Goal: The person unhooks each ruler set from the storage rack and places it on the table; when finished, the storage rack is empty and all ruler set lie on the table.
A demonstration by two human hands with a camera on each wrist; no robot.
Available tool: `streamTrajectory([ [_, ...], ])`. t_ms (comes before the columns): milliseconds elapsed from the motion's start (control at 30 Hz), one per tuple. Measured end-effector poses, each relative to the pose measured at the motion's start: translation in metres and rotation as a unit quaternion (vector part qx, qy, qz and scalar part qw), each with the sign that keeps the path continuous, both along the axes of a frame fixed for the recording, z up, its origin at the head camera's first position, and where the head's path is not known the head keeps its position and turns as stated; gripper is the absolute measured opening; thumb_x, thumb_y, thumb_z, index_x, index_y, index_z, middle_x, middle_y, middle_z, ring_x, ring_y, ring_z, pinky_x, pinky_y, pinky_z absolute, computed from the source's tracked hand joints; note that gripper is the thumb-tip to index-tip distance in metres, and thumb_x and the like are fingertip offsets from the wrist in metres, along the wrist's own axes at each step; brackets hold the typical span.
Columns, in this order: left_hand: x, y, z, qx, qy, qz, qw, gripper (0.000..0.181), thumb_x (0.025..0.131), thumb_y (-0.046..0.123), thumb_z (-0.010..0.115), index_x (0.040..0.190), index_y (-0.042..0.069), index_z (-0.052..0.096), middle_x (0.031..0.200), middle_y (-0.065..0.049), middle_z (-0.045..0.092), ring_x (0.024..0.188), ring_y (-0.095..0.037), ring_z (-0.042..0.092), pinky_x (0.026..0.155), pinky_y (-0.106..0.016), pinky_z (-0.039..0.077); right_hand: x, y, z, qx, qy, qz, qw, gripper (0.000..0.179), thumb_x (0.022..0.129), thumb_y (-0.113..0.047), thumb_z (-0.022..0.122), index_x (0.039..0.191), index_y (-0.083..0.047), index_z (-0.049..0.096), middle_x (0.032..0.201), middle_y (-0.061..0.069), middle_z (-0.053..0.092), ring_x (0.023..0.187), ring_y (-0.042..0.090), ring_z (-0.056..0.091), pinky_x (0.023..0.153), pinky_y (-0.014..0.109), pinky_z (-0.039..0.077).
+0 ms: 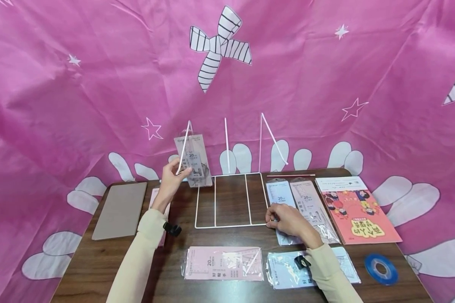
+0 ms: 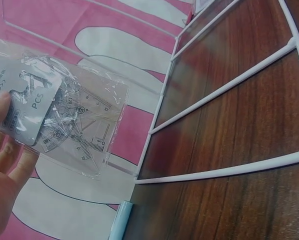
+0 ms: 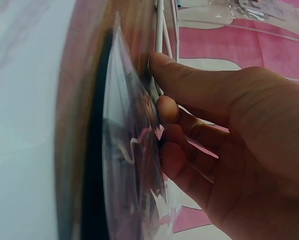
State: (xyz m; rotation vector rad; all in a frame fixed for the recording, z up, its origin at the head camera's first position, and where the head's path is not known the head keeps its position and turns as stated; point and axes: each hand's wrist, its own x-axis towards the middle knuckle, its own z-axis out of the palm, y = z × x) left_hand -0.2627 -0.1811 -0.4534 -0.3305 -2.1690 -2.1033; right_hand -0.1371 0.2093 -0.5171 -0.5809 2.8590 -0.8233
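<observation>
My left hand point(image 1: 170, 179) holds a clear packet with a grey card point(image 1: 199, 158), raised at the rack's left end. In the left wrist view the thumb lies on the card point(image 2: 27, 107), fingers behind; a transparent protractor and set squares point(image 2: 77, 125) show through the plastic. A white wire rack point(image 1: 231, 226) lies on the table with several prongs standing up at the back. One prong crosses in front of the packet in the head view. At the rack's front right corner my right hand point(image 1: 288, 219) pinches the wire point(image 3: 160, 30), beside a blue ruler packet point(image 1: 280, 193).
Another grey packet point(image 1: 307, 198) and a red book point(image 1: 360, 214) lie to the right. Pink point(image 1: 223, 263) and blue packets point(image 1: 288, 269) lie in front, blue tape point(image 1: 381, 269) at front right. A grey-beige flat board point(image 1: 121, 210) and a pink packet point(image 1: 154, 195) are left.
</observation>
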Motion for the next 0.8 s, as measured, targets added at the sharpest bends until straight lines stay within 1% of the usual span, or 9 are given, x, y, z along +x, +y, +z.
streamTrajectory([
  [100, 0.005, -0.001, -0.002, 0.009, 0.003, -0.001, 1.0000, 0.023, 0.093, -0.009, 0.072, 0.114, -0.011, 0.064, 0.083, 0.003, 0.060, 0.080, -0.005, 0.061, 0.069, -0.016, 0.052, 0.000, 0.000, -0.001, 0.001, 0.002, -0.001, 1.0000, 0.022, 0.084, -0.018, 0.086, 0.079, -0.026, 0.066, 0.072, -0.011, 0.055, 0.071, 0.008, 0.051, 0.066, 0.032, 0.042],
  [167, 0.008, -0.001, -0.003, 0.015, 0.008, -0.003, 0.9999, 0.023, 0.092, -0.010, 0.072, 0.114, -0.010, 0.064, 0.084, 0.004, 0.061, 0.081, -0.006, 0.061, 0.072, -0.017, 0.054, 0.000, 0.001, -0.001, 0.001, 0.002, -0.001, 1.0000, 0.022, 0.084, -0.018, 0.086, 0.079, -0.026, 0.066, 0.072, -0.012, 0.055, 0.071, 0.008, 0.051, 0.066, 0.032, 0.042],
  [300, 0.014, -0.001, -0.006, 0.023, 0.018, -0.009, 0.9995, 0.025, 0.092, -0.013, 0.070, 0.116, -0.012, 0.064, 0.093, 0.005, 0.068, 0.086, -0.006, 0.066, 0.082, -0.020, 0.058, 0.000, 0.001, -0.001, 0.000, -0.003, 0.000, 1.0000, 0.022, 0.085, -0.017, 0.086, 0.079, -0.026, 0.066, 0.072, -0.012, 0.055, 0.071, 0.008, 0.051, 0.066, 0.031, 0.042],
  [400, 0.018, -0.002, -0.007, 0.030, 0.016, -0.016, 0.9993, 0.028, 0.092, -0.015, 0.069, 0.119, -0.015, 0.062, 0.101, 0.005, 0.071, 0.093, -0.006, 0.071, 0.088, -0.023, 0.059, 0.000, 0.001, 0.000, -0.001, -0.004, -0.002, 1.0000, 0.022, 0.085, -0.017, 0.086, 0.080, -0.025, 0.067, 0.072, -0.012, 0.055, 0.071, 0.008, 0.051, 0.066, 0.032, 0.043],
  [567, 0.025, -0.004, -0.008, 0.033, 0.012, -0.025, 0.9991, 0.031, 0.093, -0.015, 0.067, 0.124, -0.014, 0.061, 0.104, 0.005, 0.073, 0.096, -0.007, 0.073, 0.090, -0.025, 0.059, -0.001, 0.000, -0.001, 0.000, -0.007, -0.006, 1.0000, 0.022, 0.085, -0.017, 0.086, 0.080, -0.025, 0.067, 0.073, -0.011, 0.056, 0.071, 0.009, 0.052, 0.067, 0.033, 0.043],
  [700, 0.031, -0.007, -0.009, 0.026, 0.009, -0.026, 0.9993, 0.034, 0.094, -0.012, 0.067, 0.127, -0.013, 0.060, 0.105, 0.007, 0.074, 0.097, -0.007, 0.072, 0.089, -0.024, 0.059, -0.001, -0.001, -0.001, -0.002, -0.008, -0.008, 0.9999, 0.022, 0.085, -0.016, 0.086, 0.080, -0.025, 0.067, 0.073, -0.011, 0.056, 0.072, 0.010, 0.052, 0.067, 0.033, 0.043],
  [800, 0.036, -0.008, -0.009, 0.024, 0.005, -0.021, 0.9995, 0.034, 0.094, -0.011, 0.068, 0.127, -0.014, 0.059, 0.105, 0.008, 0.075, 0.098, -0.007, 0.072, 0.090, -0.023, 0.059, -0.001, -0.001, -0.001, -0.003, -0.009, -0.009, 0.9999, 0.022, 0.085, -0.015, 0.086, 0.080, -0.025, 0.067, 0.072, -0.011, 0.056, 0.071, 0.010, 0.052, 0.067, 0.033, 0.043],
])
